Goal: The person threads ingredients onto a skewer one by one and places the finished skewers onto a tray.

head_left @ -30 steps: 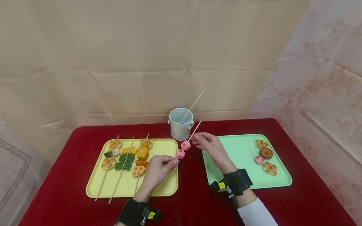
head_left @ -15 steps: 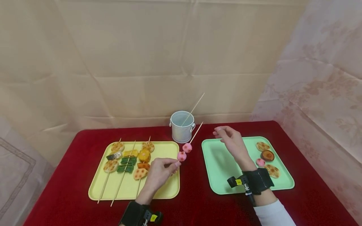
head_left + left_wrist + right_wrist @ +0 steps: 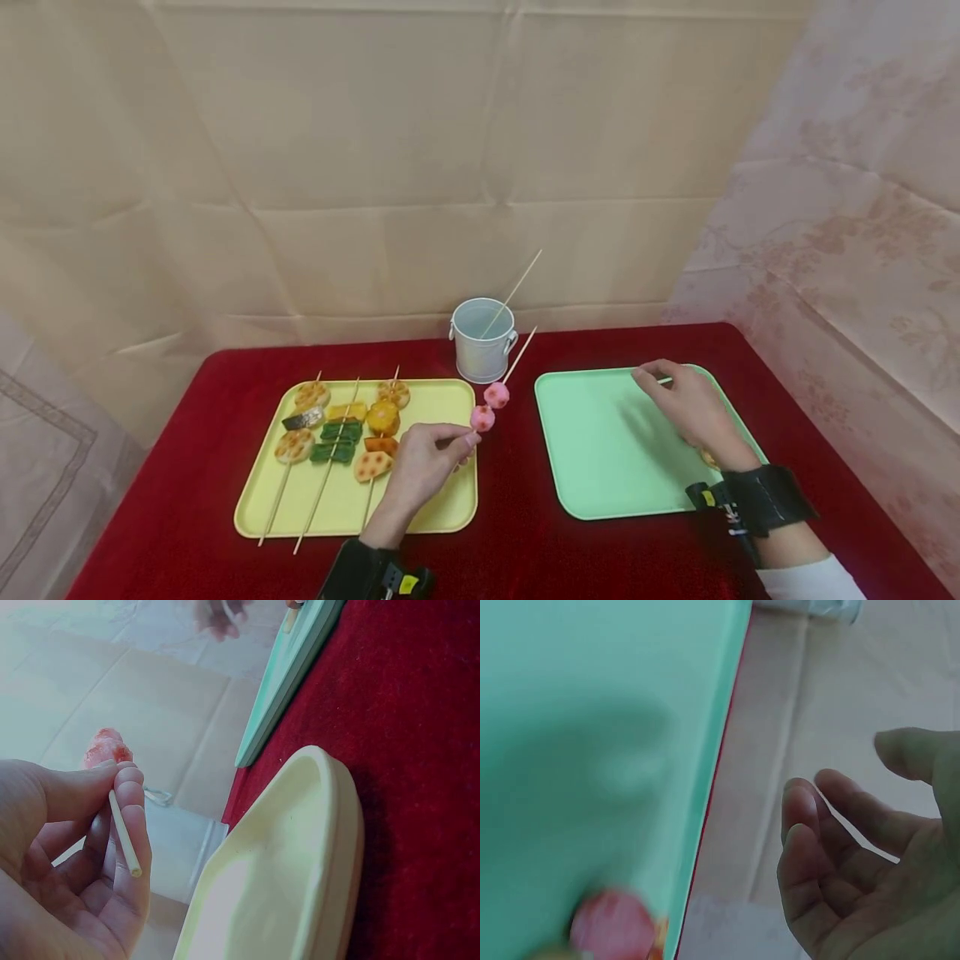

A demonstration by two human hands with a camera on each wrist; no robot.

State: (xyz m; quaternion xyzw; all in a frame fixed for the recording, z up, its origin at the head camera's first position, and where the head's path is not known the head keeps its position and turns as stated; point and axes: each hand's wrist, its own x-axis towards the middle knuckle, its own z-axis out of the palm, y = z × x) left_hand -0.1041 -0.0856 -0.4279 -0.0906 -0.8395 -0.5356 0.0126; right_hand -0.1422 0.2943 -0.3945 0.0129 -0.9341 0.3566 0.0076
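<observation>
Between thumb and fingertips, my left hand pinches the lower part of a bamboo skewer, held tilted with its pointed end up and away. Two pink browned balls are threaded on it just above the fingers. In the left wrist view the skewer's blunt end pokes out toward me past the fingers. My right hand hovers over the right part of the green tray, thumb apart from loosely bent fingers, holding nothing. Below it, a loose pink ball shows in the right wrist view; the hand hides most food pieces there.
The yellow tray at left bears three loaded skewers, one with green pieces, their ends crossing its front edge. A white metal bucket stands behind, between the trays, with one bare skewer leaning up out of it.
My right hand has left the skewer and moved right, over the food pieces on the green tray. My left hand keeps holding the skewer in nearly the same place.
</observation>
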